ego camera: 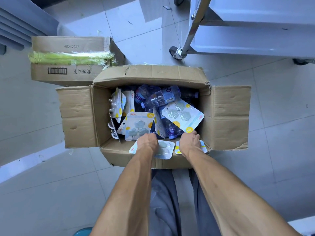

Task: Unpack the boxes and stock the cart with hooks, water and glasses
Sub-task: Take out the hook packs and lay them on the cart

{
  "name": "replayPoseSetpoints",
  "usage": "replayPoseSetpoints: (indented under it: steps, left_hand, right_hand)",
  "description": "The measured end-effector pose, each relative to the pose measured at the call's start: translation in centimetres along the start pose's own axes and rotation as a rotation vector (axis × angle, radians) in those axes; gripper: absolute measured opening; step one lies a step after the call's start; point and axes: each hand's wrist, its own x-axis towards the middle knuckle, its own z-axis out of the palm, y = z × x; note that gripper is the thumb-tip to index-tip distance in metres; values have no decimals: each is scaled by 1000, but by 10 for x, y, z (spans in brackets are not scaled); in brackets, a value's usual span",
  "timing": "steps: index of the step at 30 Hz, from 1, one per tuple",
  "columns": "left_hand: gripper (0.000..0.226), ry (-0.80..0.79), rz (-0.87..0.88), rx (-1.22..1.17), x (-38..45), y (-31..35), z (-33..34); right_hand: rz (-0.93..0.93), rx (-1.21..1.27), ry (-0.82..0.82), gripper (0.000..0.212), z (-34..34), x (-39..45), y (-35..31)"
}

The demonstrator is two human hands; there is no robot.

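An open cardboard box (76,116) stands on the floor in front of me, full of hook packs and water bottles (160,97). My left hand (147,142) grips one hook pack (164,149) over the box's near flap. My right hand (189,142) grips another hook pack (203,146) beside it. More hook packs lie inside, one at the middle (136,126) and one at the right (183,114). The cart (255,36) stands at the upper right on castor wheels.
A second, taped cardboard box (68,65) sits behind the open one at the left. The cart's chrome leg and wheel (177,52) are close to the open box's far right corner. Tiled floor surrounds the boxes.
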Motion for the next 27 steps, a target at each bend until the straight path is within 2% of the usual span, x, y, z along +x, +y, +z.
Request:
replayPoseSetpoints:
  steps: [4, 12, 16, 20, 23, 27]
  left_hand:
    - [27, 32, 48, 33, -5, 3, 11]
    - [16, 190, -109, -78, -18, 4, 12]
    - [14, 255, -113, -158, -25, 5, 4]
    - [18, 290, -87, -170, -31, 9, -3]
    - [22, 324, -89, -196, -38, 10, -12]
    - [24, 378, -83, -234, -50, 10, -24]
  right_hand:
    - [-35, 14, -6, 32, 1, -4, -3]
    - [-160, -43, 32, 29, -11, -4, 1]
    - [-208, -89, 39, 31, -16, -4, 2]
    - [-259, -119, 89, 23, -21, -11, -4]
    - [-166, -95, 140, 24, -24, -19, -8]
    - [51, 95, 229, 25, -35, -24, -7]
